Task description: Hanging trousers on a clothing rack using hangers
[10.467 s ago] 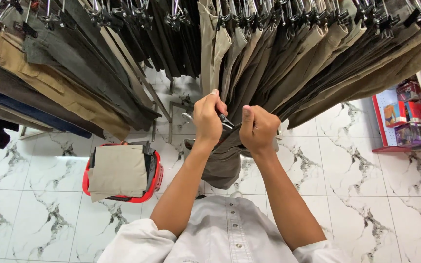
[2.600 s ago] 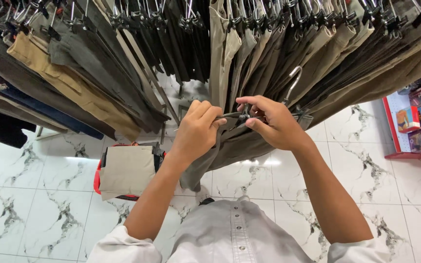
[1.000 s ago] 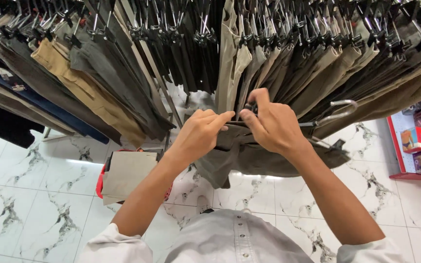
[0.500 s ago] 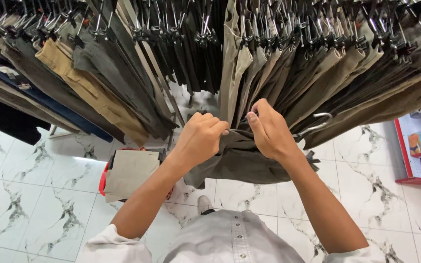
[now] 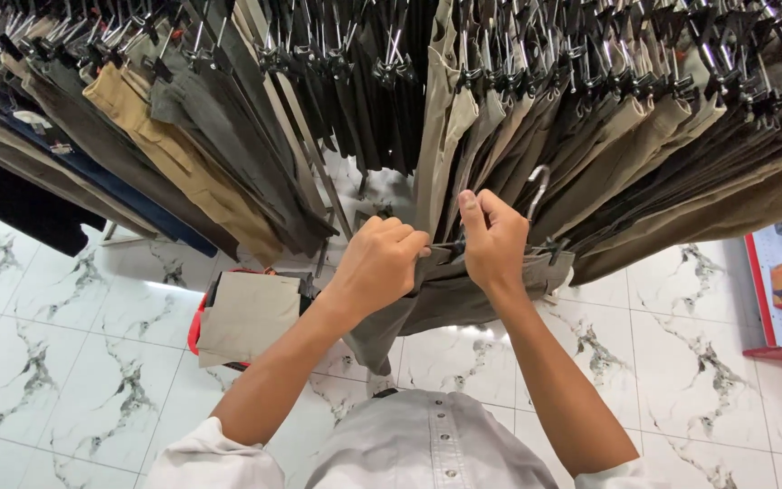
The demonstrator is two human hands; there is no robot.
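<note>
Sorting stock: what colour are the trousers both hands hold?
Grey-olive trousers, seen in the head view.

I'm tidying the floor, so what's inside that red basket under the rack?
A folded beige garment lies on top of the red basket, covering nearly all of it. Anything beneath is hidden.

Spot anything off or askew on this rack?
Nothing damaged or spilled. One pair of grey-olive trousers is off the rail, gripped at the waistband by the left hand and right hand, its metal hanger hook unhooked. Folded beige trousers lie over a red basket on the floor.
</note>
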